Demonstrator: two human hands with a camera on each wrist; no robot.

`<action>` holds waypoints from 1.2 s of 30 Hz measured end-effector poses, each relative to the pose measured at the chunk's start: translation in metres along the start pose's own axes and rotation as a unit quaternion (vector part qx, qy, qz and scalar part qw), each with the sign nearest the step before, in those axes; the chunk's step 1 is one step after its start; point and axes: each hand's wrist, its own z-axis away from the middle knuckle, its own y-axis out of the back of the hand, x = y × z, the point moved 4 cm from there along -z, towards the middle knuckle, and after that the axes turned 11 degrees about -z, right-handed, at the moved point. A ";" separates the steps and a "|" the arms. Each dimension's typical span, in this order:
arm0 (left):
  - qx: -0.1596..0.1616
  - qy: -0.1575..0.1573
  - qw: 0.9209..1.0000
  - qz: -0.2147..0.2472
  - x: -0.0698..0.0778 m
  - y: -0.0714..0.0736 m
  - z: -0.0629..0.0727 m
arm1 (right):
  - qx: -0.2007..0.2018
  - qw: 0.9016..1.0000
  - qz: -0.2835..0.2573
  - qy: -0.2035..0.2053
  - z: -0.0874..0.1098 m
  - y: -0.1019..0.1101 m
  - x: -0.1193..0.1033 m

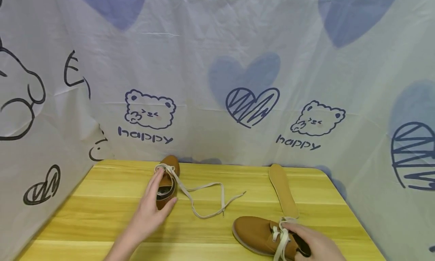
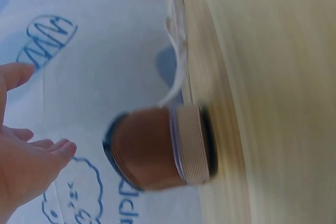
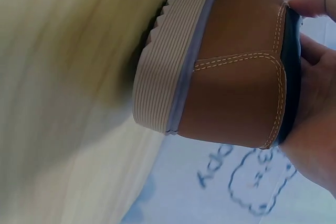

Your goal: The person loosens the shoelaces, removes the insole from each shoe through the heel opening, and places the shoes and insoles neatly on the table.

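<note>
A brown lace-up shoe stands at the table's back left, toe to the back wall. Its long cream lace trails loose to the right. My left hand hovers over the shoe's opening with fingers spread; the left wrist view has it apart from the shoe's heel. Near the front right, my right hand grips the matching shoe by its collar, toe pointing left. In the right wrist view that shoe's heel shows stitching and a ribbed sole; some fingers are hidden inside its opening.
A tan insole lies flat on the yellow wood-grain table, just behind the right shoe. White cloth printed with hearts and bears hangs behind the table and along both sides.
</note>
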 end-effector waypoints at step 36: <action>-0.314 -0.091 0.945 -0.028 0.026 -0.064 0.013 | -0.038 0.993 0.026 0.112 -0.107 -0.075 -0.120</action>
